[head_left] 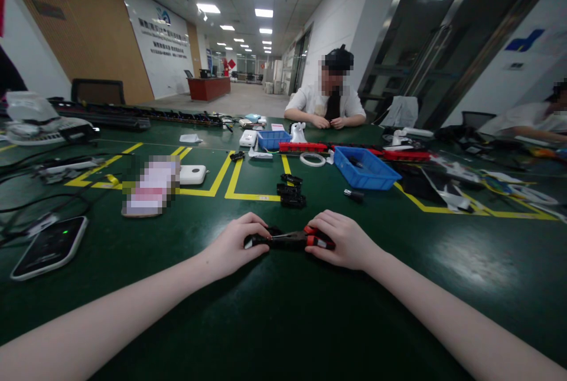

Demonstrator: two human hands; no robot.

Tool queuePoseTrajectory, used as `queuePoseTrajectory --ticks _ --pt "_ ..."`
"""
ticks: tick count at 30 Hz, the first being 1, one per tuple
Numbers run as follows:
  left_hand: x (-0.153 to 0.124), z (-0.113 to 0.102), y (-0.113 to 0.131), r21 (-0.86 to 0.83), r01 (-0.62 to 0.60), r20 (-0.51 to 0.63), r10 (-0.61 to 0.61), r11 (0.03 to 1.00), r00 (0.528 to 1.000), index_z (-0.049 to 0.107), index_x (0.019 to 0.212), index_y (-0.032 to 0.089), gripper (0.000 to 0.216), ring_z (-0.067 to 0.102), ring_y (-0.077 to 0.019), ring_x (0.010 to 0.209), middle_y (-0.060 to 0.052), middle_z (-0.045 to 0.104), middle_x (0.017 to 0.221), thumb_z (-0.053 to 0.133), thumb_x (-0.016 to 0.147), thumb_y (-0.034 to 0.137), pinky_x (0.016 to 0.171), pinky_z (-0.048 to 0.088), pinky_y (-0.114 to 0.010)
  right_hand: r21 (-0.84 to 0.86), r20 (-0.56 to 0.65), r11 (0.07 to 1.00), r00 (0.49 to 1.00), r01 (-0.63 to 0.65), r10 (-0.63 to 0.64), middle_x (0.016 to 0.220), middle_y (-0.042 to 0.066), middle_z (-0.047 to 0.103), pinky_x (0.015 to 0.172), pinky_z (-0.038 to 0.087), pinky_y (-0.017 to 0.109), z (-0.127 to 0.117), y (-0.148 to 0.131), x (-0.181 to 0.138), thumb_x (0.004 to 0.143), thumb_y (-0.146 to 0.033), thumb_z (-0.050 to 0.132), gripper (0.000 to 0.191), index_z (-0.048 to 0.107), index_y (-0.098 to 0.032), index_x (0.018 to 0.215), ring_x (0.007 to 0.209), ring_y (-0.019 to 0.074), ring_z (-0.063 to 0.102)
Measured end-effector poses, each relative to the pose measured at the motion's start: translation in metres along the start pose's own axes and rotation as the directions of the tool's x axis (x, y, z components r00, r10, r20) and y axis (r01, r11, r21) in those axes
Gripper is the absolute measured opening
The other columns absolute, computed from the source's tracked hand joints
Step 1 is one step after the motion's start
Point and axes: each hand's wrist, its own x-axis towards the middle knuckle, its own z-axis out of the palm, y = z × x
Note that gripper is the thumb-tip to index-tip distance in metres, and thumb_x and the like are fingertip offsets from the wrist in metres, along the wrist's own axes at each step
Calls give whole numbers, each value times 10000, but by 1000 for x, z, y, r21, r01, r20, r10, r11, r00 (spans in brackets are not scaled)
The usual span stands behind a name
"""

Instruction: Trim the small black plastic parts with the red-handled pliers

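Observation:
My right hand [343, 239] is closed round the red and black handles of a pair of pliers [314, 241] low over the green table. The pliers' thin metal jaws point left and reach a dark part in my left hand [241, 242]. That hand pinches the black piece [254, 241] between thumb and fingers; its exact kind is too small to make out. Just beyond my hands lie several black plastic parts [291, 192] in a small group. A short black cylinder [354, 195] rests to their right.
Across the green table [283, 322] stand a blue bin [365, 168] and a smaller blue bin [273, 139]. A phone [49, 248], a blurred-out phone [152, 186] and a white device [192, 175] lie left. Cables clutter both sides. A person [328, 97] sits opposite.

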Motion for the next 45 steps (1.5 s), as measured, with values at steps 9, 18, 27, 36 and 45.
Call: queuePoseTrajectory --ticks 9,18,27,36,45 --pt "0 -1 1 7 -21 14 21 1000 1000 706 990 208 128 614 -230 1054 -64 618 1130 666 868 217 963 488 -418 -86 -122 996 991 38 -49 976 112 676 750 502 376 2 2 -2 870 -453 636 364 614 -141 1055 877 238 609" --pt "0 0 0 28 -27 22 26 999 999 709 991 216 126 611 -232 1042 -63 615 1119 668 873 230 952 481 -418 -88 -126 994 990 57 -68 976 110 680 760 508 371 2 0 -1 864 -440 642 352 618 -149 1060 884 235 619" --pt "0 -1 0 19 -28 27 27 999 999 713 998 220 131 612 -229 1041 -61 615 1124 663 878 229 955 480 -419 -100 -135 992 987 71 -85 983 112 679 759 512 374 2 1 -2 864 -443 650 365 618 -139 1065 887 238 621" --pt "0 -2 2 29 -33 29 33 999 999 714 1017 229 145 609 -237 1051 -64 619 1128 654 886 247 964 479 -429 -108 -148 990 983 88 -104 975 112 681 758 512 371 2 2 -2 860 -457 656 385 623 -135 1070 887 237 625" --pt "0 -3 3 46 -29 34 27 999 999 718 1015 232 148 609 -244 1054 -63 625 1118 655 881 237 962 479 -432 -95 -130 993 988 74 -86 963 112 678 733 504 371 1 0 -2 865 -465 644 372 621 -147 1057 863 238 621"
